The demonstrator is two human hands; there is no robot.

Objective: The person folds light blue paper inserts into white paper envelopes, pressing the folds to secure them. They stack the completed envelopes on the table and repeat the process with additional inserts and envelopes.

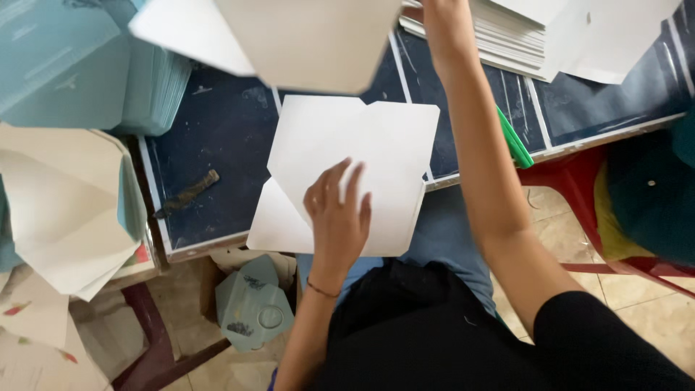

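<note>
Left hand point(339, 210) lies flat, fingers spread, pressing a white die-cut card sheet point(369, 156) onto the dark board point(217, 145), one flap folded beneath. Right hand point(443, 22) reaches far ahead toward the white sheet stack point(507, 36); its grip is cut off, cannot tell. Folding looks barely begun. Left of the pressing hand: teal sheets point(65, 65), more loose white blanks point(65, 203).

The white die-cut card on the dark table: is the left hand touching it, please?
Touching. The head view shows the left hand lying flat, fingers spread, on the white die-cut card, with no gap between them.
</note>
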